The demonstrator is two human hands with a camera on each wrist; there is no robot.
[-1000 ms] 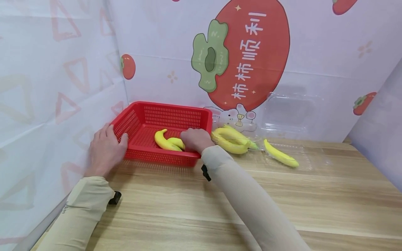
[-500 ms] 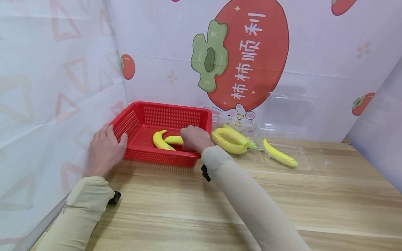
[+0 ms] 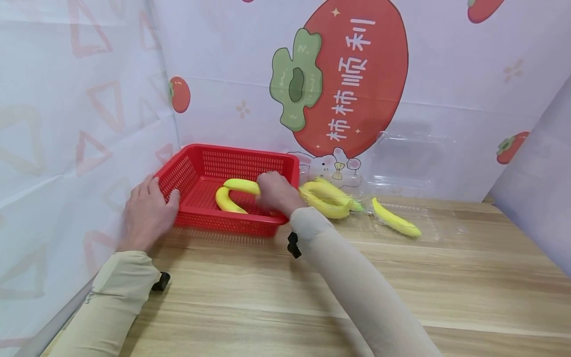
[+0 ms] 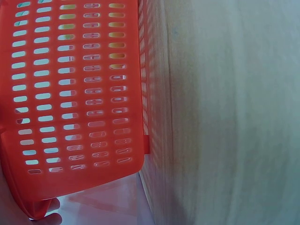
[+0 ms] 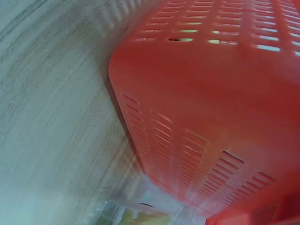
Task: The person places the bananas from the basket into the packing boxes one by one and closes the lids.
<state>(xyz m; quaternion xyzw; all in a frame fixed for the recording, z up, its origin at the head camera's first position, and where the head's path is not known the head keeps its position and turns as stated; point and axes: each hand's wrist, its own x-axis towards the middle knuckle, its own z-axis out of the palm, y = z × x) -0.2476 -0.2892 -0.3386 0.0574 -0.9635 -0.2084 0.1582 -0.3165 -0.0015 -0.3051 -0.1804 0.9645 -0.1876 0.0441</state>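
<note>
A red basket (image 3: pixel 236 225) with slotted walls stands on the table at the back left. My left hand (image 3: pixel 149 210) grips its left rim near the front corner; two fingertips (image 4: pixel 54 219) show under the rim in the left wrist view. Inside the basket my right hand (image 3: pixel 277 192) holds the right end of a yellow banana (image 3: pixel 241 185), its fingertips hidden. A second, curved banana (image 3: pixel 226 201) lies on the basket floor, its upper end close to the held one. In the right wrist view the basket's wall (image 5: pixel 201 93) hides that hand.
Right of the basket, bananas (image 3: pixel 327 201) lie in a clear plastic box. Beside it, an open clear clamshell box (image 3: pixel 424 233) with raised lid holds one banana (image 3: pixel 396 218). White printed sheets (image 3: pixel 223 59) close off the back and sides of the wooden table (image 3: pixel 250 297).
The banana in my right hand has shifted toward the back of the basket, its free end swinging up and left past the other banana. My left hand stays at the rim.
</note>
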